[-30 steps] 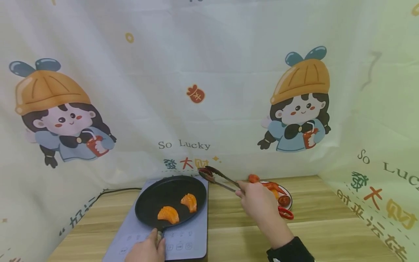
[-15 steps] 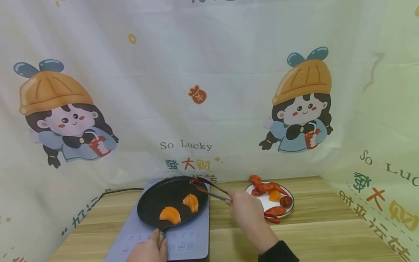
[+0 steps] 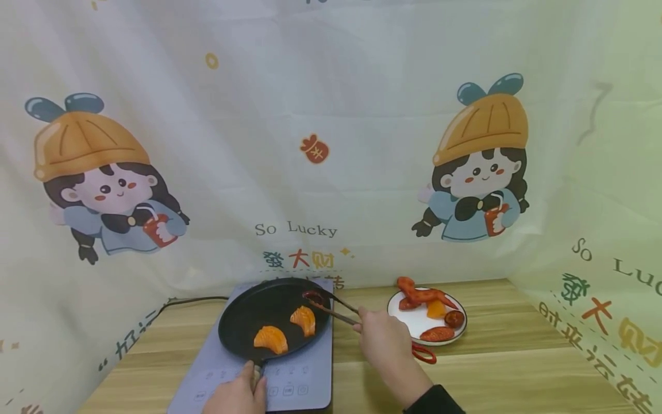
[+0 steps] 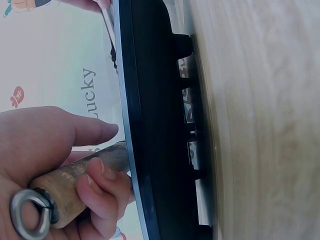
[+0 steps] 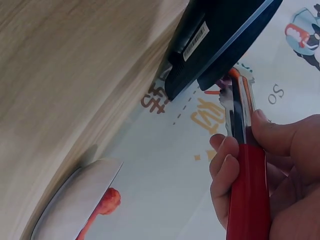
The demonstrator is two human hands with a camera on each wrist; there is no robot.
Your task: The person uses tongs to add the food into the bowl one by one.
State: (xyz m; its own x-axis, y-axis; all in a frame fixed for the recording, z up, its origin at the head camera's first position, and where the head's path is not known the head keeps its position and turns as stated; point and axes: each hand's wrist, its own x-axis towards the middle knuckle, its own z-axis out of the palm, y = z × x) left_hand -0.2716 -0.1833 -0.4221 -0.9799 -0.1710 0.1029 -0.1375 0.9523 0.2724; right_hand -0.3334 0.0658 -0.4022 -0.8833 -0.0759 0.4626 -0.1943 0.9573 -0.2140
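My left hand grips the wooden handle of a black frying pan, its fingers curled round the wood. Two orange wedge-shaped food pieces lie in the pan's near and right part. In my right hand is a pair of tongs with red handles. The metal arms reach left over the pan's right rim. Between their tips is a small dark red food piece, low over the pan's far right side. Its lower edge is partly hidden by the tongs.
The pan sits on a grey induction cooker whose black cord runs left. A white plate holds several food pieces, including a red chicken wing, at the right. A patterned cloth hangs behind the wooden table.
My right hand has moved left and slightly down, bringing the tongs and dark red piece from beyond the pan's rim to low over the pan. The plate is more exposed. My left hand stays on the handle.
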